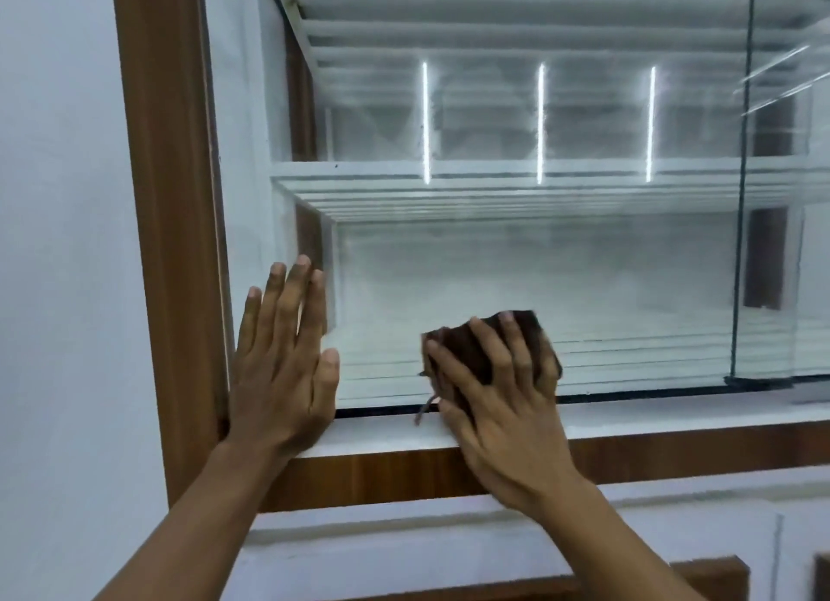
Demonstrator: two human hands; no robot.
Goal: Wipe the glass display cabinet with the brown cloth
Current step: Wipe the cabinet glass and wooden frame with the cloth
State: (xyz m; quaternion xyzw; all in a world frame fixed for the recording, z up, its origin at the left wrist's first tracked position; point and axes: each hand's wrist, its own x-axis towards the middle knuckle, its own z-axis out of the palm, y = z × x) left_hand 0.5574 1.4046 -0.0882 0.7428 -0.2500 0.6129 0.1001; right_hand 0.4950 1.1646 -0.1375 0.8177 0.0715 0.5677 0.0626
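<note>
The right hand (507, 403), fingers spread, presses the brown cloth (476, 353) by the glass display cabinet (539, 263)'s bottom edge; the left hand (283, 367) lies flat; the glass above looks hazy, likely unwiped.

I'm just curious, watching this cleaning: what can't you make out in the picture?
- Head view: most of the brown cloth is covered by the right hand, which is blurred.
- The glass display cabinet has its top and right side cut off by the frame edges.
- A dark object at the bottom right corner is cropped and unidentifiable.

Glossy glass cabinet (516, 263), wood-grain frame (166, 196), soft brown cloth (471, 353), matt white ledge (673, 416).
</note>
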